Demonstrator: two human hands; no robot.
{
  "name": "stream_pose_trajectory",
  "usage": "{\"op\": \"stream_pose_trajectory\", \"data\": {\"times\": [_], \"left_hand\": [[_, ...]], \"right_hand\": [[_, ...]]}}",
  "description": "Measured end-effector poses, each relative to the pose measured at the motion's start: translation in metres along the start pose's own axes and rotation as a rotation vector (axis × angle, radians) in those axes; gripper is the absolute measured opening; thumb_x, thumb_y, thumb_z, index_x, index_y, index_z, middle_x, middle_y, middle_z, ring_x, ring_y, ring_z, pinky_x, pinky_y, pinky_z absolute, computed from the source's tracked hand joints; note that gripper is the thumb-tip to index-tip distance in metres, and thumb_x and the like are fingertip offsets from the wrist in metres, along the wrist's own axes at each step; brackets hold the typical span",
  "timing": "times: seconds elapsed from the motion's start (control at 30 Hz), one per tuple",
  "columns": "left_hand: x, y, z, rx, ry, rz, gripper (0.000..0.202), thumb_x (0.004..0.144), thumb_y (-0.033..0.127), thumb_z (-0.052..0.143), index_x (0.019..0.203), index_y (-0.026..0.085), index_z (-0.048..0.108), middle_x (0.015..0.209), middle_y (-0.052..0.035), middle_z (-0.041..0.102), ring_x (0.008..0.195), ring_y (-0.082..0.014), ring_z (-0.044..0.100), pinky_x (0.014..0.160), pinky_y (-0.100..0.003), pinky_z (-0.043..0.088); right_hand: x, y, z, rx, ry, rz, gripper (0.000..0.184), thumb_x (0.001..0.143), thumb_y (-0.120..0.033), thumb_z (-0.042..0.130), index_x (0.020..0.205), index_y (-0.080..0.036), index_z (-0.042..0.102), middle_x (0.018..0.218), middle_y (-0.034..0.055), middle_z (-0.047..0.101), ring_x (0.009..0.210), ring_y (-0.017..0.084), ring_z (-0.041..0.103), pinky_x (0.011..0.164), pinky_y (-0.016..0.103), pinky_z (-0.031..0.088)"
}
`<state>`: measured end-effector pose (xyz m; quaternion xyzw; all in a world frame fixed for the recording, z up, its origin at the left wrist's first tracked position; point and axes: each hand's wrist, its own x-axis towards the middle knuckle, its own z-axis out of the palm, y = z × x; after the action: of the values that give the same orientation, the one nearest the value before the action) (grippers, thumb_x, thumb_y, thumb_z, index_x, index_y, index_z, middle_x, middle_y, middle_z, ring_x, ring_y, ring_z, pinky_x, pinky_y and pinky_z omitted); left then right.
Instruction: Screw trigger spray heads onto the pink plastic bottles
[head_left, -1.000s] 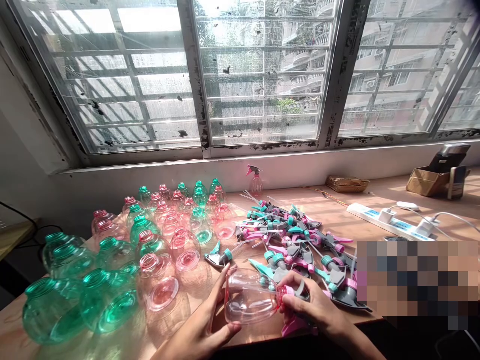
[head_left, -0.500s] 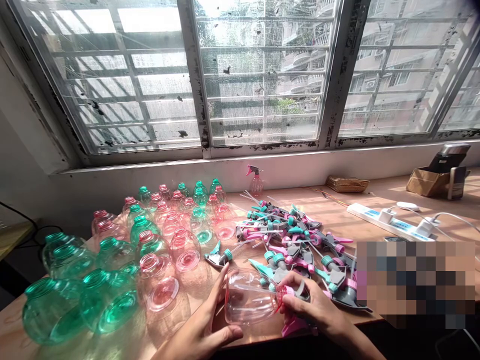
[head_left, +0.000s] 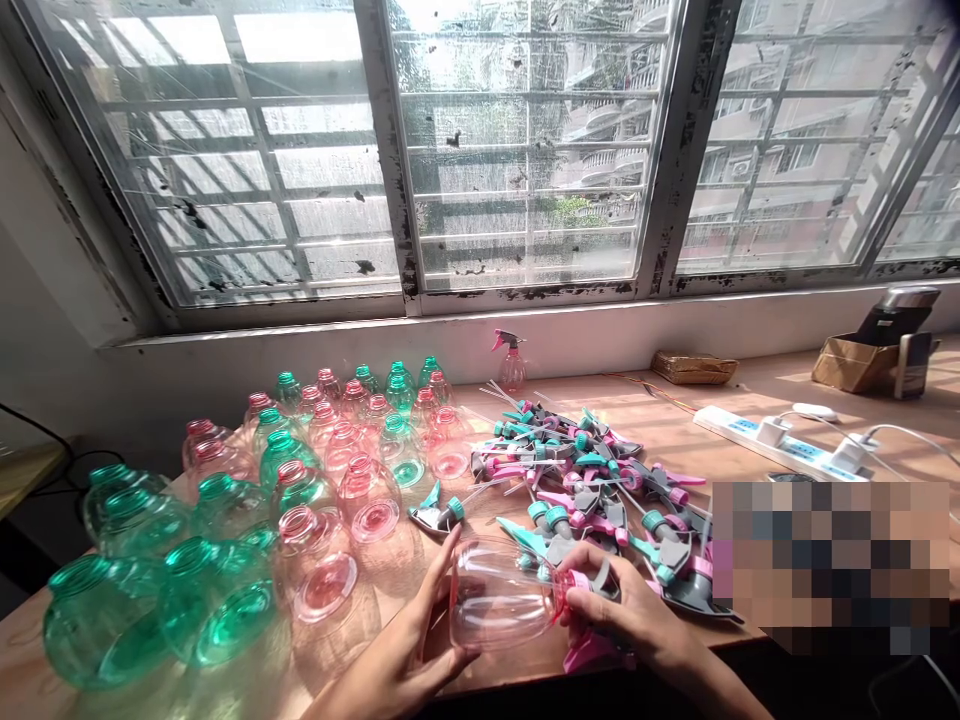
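Observation:
A clear pink bottle (head_left: 502, 600) lies on its side in the air between my hands, neck to the right. My left hand (head_left: 416, 625) cups its base end, thumb below and fingers along the far side. At the neck, my right hand (head_left: 626, 605) pinches the pink collar of a spray head (head_left: 604, 580), whose grey body shows partly behind the fingers. The collar sits at the bottle's mouth; how tightly it is seated I cannot tell. Just beyond my left fingertips lies a grey and teal spray head (head_left: 441, 513).
Several open-necked green bottles (head_left: 217, 600) and pink bottles (head_left: 319, 565) stand on the left of the wooden table. A heap of spray heads (head_left: 577, 465) lies beyond my right hand. One bottle with a spray head (head_left: 511, 362) stands by the wall. A power strip (head_left: 780, 447) lies right.
My left thumb and fingers have closed in slightly around the bottle's base. The bottle has turned a little about its length. My right hand stays at the collar.

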<state>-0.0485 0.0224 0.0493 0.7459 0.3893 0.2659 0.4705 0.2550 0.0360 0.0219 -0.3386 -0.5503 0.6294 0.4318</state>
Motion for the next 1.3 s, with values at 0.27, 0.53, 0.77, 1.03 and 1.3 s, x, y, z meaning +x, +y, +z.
{"op": "stream_pose_trajectory", "data": {"times": [0.27,0.53,0.77,1.03,1.3], "left_hand": [[-0.0014,0.0018,0.0019,-0.031,0.007,-0.08,0.095,0.093,0.036,0.069,0.162,0.035,0.003,0.174,0.0016,0.006,0.159,-0.0324,0.006,0.132,-0.05,0.009],[0.0019,0.0014,0.0006,-0.029,-0.014,-0.03,0.095,0.096,0.038,0.066,0.161,0.04,-0.003,0.174,0.0009,0.006,0.157,-0.0318,0.022,0.129,-0.048,0.023],[-0.0001,0.006,0.0025,-0.007,0.0,-0.022,0.099,0.097,0.037,0.065,0.158,0.041,-0.013,0.174,0.0008,0.002,0.159,-0.0313,0.017,0.13,-0.049,0.02],[0.0017,0.0028,-0.0004,0.038,0.002,-0.089,0.095,0.095,0.039,0.066,0.163,0.026,0.001,0.174,-0.0047,0.001,0.16,-0.0315,0.004,0.132,-0.048,0.008],[-0.0001,-0.0003,0.0017,0.003,-0.013,-0.049,0.096,0.096,0.038,0.065,0.163,0.027,-0.003,0.174,-0.0045,-0.002,0.16,-0.0286,0.004,0.132,-0.046,0.01]], "right_hand": [[-0.0011,-0.0035,0.0024,0.012,0.006,0.014,0.042,0.081,-0.054,0.08,0.096,-0.02,0.06,0.076,0.0017,0.076,0.065,0.02,0.072,0.064,0.032,0.056],[-0.0007,-0.0038,0.0023,0.006,0.002,-0.006,0.04,0.081,-0.052,0.08,0.095,-0.02,0.061,0.077,0.0017,0.076,0.065,0.019,0.071,0.065,0.031,0.054],[-0.0004,-0.0017,0.001,0.01,-0.009,-0.01,0.038,0.084,-0.049,0.08,0.097,-0.018,0.06,0.077,0.002,0.076,0.065,0.018,0.07,0.066,0.031,0.052],[-0.0003,-0.0011,0.0013,0.034,-0.005,-0.001,0.039,0.083,-0.049,0.08,0.097,-0.019,0.061,0.076,0.0017,0.077,0.065,0.018,0.072,0.065,0.029,0.054],[0.0008,0.0013,0.0,0.047,-0.019,-0.016,0.038,0.084,-0.046,0.081,0.098,-0.017,0.062,0.077,0.0017,0.077,0.065,0.015,0.07,0.065,0.025,0.051]]}}
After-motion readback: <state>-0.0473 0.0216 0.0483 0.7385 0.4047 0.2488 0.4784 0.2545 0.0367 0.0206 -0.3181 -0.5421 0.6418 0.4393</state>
